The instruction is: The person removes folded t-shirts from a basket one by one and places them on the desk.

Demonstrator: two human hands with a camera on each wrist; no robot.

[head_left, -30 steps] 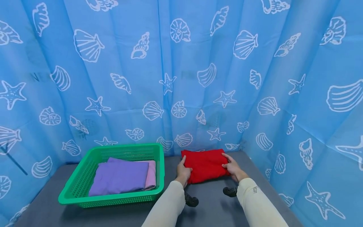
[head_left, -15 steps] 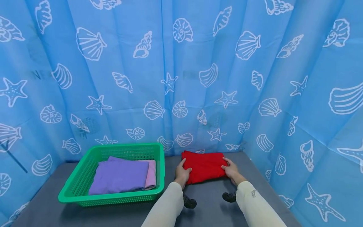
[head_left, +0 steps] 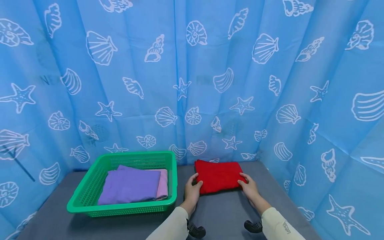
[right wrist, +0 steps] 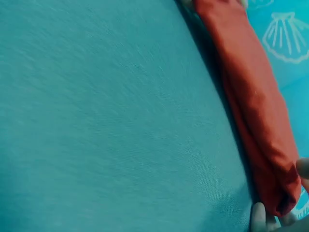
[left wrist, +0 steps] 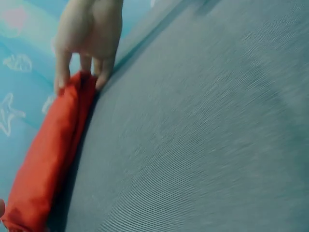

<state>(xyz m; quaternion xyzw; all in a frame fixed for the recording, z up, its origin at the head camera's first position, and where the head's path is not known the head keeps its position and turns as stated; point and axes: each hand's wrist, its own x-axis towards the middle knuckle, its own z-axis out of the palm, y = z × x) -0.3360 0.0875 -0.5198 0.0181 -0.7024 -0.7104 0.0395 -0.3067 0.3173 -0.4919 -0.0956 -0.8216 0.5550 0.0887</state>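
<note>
A folded red cloth (head_left: 220,176) lies on the grey table near the curtain, right of the basket in the head view. My left hand (head_left: 192,192) holds its left end, thumb on the near side and fingers further back. At the opposite end my right hand (head_left: 249,189) grips the cloth with thumb and fingers apart around it. The left wrist view shows the right hand (left wrist: 89,43) with its fingers over the end of the red cloth (left wrist: 48,159). In the right wrist view, right-hand fingertips (right wrist: 259,215) lie at the end of the cloth roll-like edge (right wrist: 256,101).
A green plastic basket (head_left: 172,200) stands on the left of the table (head_left: 222,213). Inside lie a folded purple cloth (head_left: 130,186) and a pink cloth (head_left: 163,185) partly beneath it. A blue shell-patterned curtain (head_left: 195,83) hangs behind and along the right side.
Both hands have drawn back slightly toward me along the cloth's ends. The red cloth sits a little flatter. The head view has shifted slightly; the basket and its contents stay put.
</note>
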